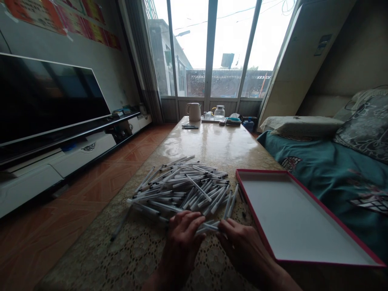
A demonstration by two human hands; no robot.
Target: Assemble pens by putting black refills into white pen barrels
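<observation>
A heap of white pens (184, 188) with dark tips lies spread across the near part of a long glossy table (212, 147). My left hand (182, 234) rests at the heap's near edge with its fingers curled over a few pens. My right hand (239, 238) is beside it, fingers pinched on the other end of the same small bundle of pens (209, 227). A shallow red-edged box lid (291, 218) with a white inside lies just right of my right hand, nothing in it.
At the table's far end stand a white jug (194, 112), a glass teapot (218, 112) and small items. A television (45, 101) on a low white cabinet lines the left wall. A teal-covered sofa (339, 169) with cushions is on the right.
</observation>
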